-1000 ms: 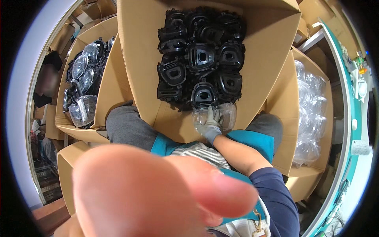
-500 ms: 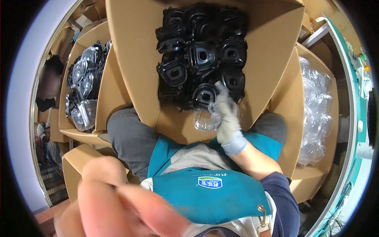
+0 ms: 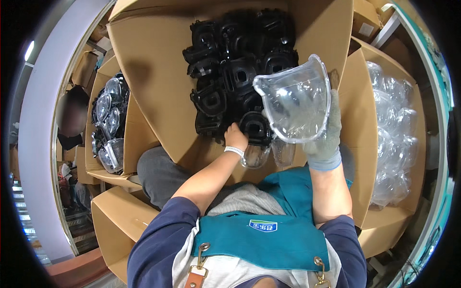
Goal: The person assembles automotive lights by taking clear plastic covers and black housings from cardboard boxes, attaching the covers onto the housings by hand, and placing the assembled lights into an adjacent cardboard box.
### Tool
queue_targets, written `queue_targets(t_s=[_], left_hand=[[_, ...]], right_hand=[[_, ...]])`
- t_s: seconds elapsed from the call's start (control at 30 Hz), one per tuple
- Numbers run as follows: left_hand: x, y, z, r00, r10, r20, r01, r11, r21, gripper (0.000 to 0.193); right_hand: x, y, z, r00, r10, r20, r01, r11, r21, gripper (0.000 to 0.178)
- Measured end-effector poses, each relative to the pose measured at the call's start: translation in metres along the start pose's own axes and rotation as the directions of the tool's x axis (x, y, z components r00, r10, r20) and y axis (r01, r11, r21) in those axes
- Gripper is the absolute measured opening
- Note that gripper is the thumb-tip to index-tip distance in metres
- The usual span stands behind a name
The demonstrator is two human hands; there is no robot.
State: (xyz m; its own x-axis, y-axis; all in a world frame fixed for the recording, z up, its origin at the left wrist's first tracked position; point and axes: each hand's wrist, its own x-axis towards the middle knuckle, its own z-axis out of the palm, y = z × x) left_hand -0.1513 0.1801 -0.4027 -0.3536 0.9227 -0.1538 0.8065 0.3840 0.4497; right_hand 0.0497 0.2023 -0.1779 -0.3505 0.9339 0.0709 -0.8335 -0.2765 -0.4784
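My right hand (image 3: 324, 139), in a light grey work glove, grips a clear plastic cover (image 3: 300, 103) with a curved rim, raised over the right side of the large box. Bare, with a white band at the wrist, my left hand (image 3: 235, 138) reaches into the box. Its fingers curl against the left edge of a black plastic housing (image 3: 254, 127) with a square opening; their tips are partly hidden. Below that housing, close to my lap, another clear cover (image 3: 256, 157) shows. Rows of similar black housings (image 3: 210, 101) fill the middle of the box.
The large cardboard box (image 3: 149, 91) stands open between my legs. At the left, a carton (image 3: 132, 139) holds black housings with clear covers. A carton (image 3: 362, 158) at the right holds stacked clear covers (image 3: 389, 144). Another open carton (image 3: 113, 216) sits at lower left.
My left hand has dropped from close before the camera to the black housing in the box. My right hand has moved right and up, now holding the clear cover high.
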Motion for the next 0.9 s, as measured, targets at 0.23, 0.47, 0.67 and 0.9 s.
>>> queue_targets(t_s=[0.23,0.47,0.67,0.9], left_hand=[[-0.007,0.026,-0.138,0.635,0.665,-0.394,-0.653,0.734,0.186,0.023],[-0.048,0.104,-0.271,0.539,0.819,-0.194,-0.705,0.565,0.429,0.024],[-0.045,0.113,-0.251,0.656,0.690,-0.304,-0.607,0.723,0.330,0.063],[-0.054,0.069,-0.174,0.832,0.538,-0.134,-0.463,0.540,-0.703,0.097]], right_hand=[[0.007,0.011,0.004,0.958,-0.195,-0.209,0.031,0.797,-0.604,0.065],[-0.014,0.073,-0.004,0.912,0.035,0.409,0.348,0.463,-0.815,0.062],[-0.021,0.073,0.000,0.872,0.490,0.013,-0.465,0.819,0.336,0.055],[-0.021,0.078,-0.001,0.971,-0.190,0.147,0.239,0.696,-0.677,0.079]])
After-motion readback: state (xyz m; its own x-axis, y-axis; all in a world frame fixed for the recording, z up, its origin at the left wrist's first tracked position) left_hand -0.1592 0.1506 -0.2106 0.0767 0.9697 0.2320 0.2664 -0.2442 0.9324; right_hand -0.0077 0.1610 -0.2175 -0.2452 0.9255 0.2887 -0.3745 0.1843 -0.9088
